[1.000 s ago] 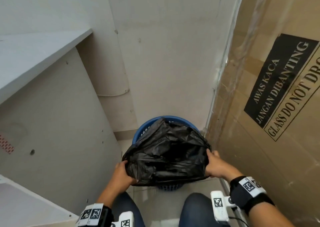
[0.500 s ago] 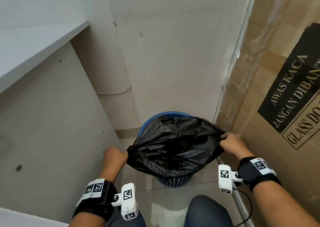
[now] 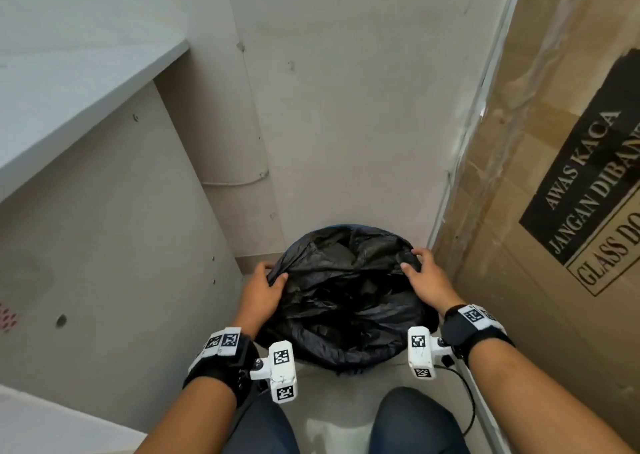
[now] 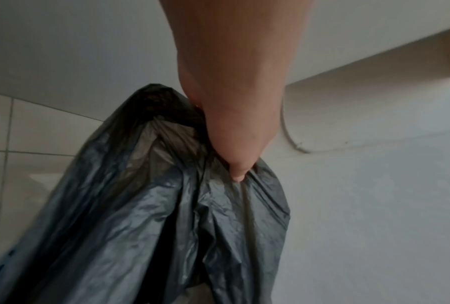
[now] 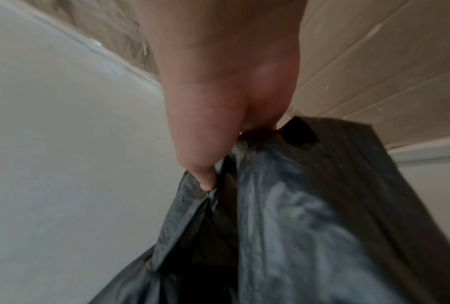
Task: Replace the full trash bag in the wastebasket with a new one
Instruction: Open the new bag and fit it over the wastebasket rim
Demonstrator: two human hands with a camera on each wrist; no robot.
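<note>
A black trash bag [image 3: 346,298] covers the wastebasket [image 3: 349,370] in the floor corner; only a dark sliver of the basket shows below the bag's front. The bag's mouth is spread wide and its film is crumpled inside. My left hand [image 3: 266,285] grips the bag's left edge, thumb over the film. My right hand [image 3: 420,273] grips the right edge, fingers curled over it. In the left wrist view the left hand [image 4: 231,144] pinches bunched grey-black film of the bag [image 4: 146,226]. In the right wrist view the right hand [image 5: 218,144] pinches the bag [image 5: 309,226] the same way.
A white wall [image 3: 346,107] stands behind the basket. A white cabinet side [image 3: 104,246] closes in on the left and a tall cardboard box [image 3: 554,211] on the right. My knees [image 3: 415,422] are just in front, over pale floor tiles [image 3: 332,401].
Both hands carried the bag's edges down and back over the basket rim. The blue rim, seen behind the bag earlier, is now covered. The bag's mouth is wider and rounder.
</note>
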